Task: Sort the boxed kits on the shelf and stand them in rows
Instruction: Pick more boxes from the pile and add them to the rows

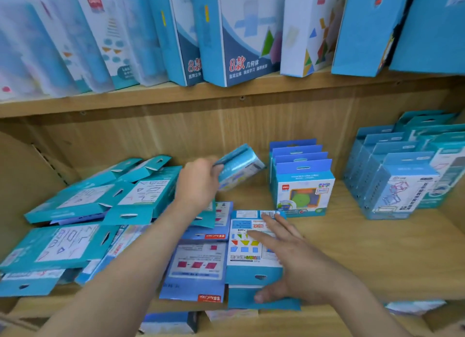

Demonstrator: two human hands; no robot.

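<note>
One small blue box (239, 166) is up in the air over the shelf (377, 248), tipped on its side, and our left hand (198, 183) curls its fingers round one end of it. Our right hand (292, 258) lies flat, fingers spread, on a flat box (242, 268) near the front. Four boxes stand in a row (300, 185) just right of the held box, more rows (397, 178) stand far right, and a messy pile (75, 223) lies on the left.

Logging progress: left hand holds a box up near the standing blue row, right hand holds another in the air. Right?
No: head view shows the right hand resting flat on a lying box; only the left hand holds a raised box.
</note>
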